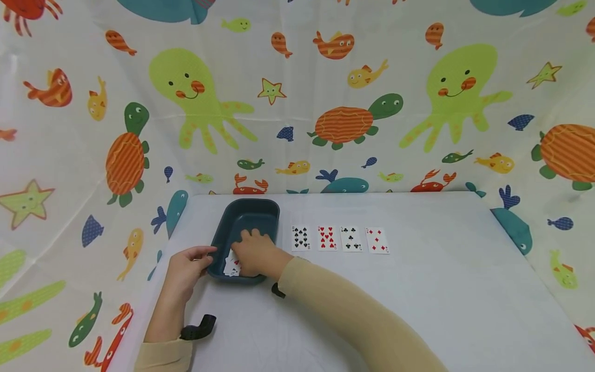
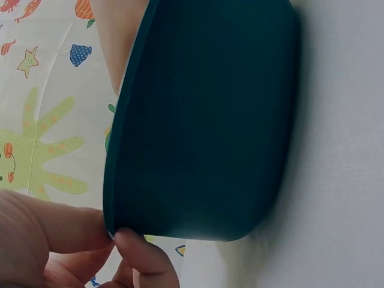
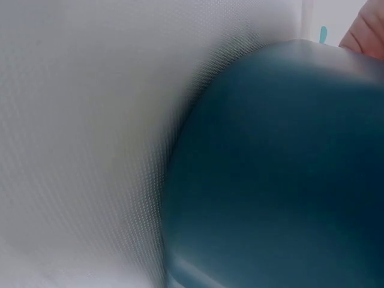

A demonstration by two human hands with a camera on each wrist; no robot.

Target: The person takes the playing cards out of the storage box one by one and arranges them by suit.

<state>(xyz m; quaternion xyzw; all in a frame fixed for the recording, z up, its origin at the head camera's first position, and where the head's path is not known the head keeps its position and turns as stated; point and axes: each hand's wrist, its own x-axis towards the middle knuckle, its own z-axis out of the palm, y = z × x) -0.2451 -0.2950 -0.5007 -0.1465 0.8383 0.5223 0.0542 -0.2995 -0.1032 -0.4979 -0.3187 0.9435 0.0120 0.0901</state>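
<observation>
On the left half of the white counter [image 1: 441, 274], near its back edge, stands a dark teal tray [image 1: 253, 219], its long sides running away from the person. Inside it, at the near end, lie some loose cards [image 1: 231, 265], face up where they show and partly covered by a hand; how many there are is hidden.

The left hand [image 1: 183, 268] is at the tray's left side, toward the near end, thumb and fingers closed in a pinch on the rim. The right hand [image 1: 254, 253] reaches down into the tray over the cards, its fingers bent and slightly spread. Its fingertips are partly hidden, so I cannot tell whether it has hold of a card.

Just right of the tray, four cards lie face up in a row with narrow gaps: a spade [image 1: 300, 238], a heart [image 1: 327, 238], a club [image 1: 351, 239] and a diamond [image 1: 377, 241], the last slightly askew.

Tan sleeves [image 1: 358, 315] cover both forearms, and a black mount [image 1: 199, 328] sits at the left wrist. Behind the counter and along its sides hangs a pale cloth [image 1: 297, 103] printed with octopuses, turtles, fish and crabs.
</observation>
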